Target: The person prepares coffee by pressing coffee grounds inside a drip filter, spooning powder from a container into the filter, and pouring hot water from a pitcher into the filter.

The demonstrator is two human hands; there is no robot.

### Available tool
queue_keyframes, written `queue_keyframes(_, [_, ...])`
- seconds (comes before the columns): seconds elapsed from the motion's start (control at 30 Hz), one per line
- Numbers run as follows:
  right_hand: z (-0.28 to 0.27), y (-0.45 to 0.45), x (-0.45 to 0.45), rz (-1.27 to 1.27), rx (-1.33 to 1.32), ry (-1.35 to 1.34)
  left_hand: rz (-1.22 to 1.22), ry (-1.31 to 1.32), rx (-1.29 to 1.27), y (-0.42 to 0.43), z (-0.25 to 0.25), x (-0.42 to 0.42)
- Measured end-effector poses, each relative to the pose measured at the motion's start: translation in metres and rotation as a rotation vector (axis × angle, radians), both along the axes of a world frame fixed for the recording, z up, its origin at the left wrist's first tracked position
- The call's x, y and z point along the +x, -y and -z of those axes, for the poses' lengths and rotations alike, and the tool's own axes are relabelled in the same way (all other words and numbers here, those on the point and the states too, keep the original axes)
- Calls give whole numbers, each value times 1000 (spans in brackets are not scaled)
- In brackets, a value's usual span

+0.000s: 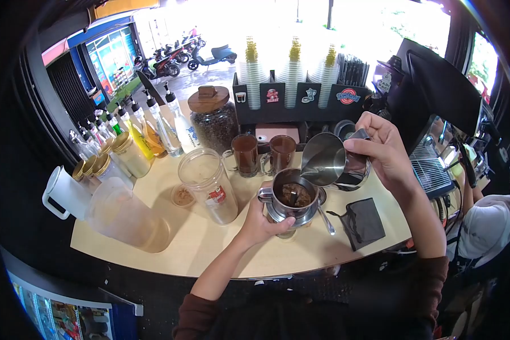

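My left hand [262, 225] is closed around the base of a metal drip coffee filter [305, 180]. Dark, wet-looking coffee grounds [293, 196] lie inside it, and the filter sits over a glass that is mostly hidden. In my right hand [383, 143] is a steel pitcher [324, 160], gripped at its handle and tilted with its spout over the filter. Whether liquid is flowing I cannot make out. A spoon [327, 222] lies just right of the filter. Beyond it stand two glass mugs of brown drink, one left [245, 156] and one right [281, 154].
An uncovered jar [215, 195] stands left of my left hand, its lid [182, 196] beside it. A plastic pitcher [122, 212], pump bottles [153, 122] and a coffee bean jar [214, 126] fill the left. A black cup holder [292, 113] is behind; a black pouch [369, 224] lies right.
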State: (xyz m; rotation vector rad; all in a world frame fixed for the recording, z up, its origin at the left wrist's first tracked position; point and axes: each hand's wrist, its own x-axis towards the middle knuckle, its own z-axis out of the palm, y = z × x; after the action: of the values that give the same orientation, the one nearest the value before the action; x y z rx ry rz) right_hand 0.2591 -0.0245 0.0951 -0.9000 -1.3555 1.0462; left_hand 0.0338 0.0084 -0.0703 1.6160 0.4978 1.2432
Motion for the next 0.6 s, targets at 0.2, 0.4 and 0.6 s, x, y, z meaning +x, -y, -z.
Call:
queue_keyframes(0.2, [-1, 1, 2, 6, -1, 31, 0, -3, -3, 1, 0, 0])
queue_keyframes(0.4, [-2, 1, 0, 22, 13, 43, 5, -15, 12, 0, -1, 0])
queue_keyframes(0.6, [-4, -3, -1, 42, 20, 76, -8, -18, 16, 0, 0, 0])
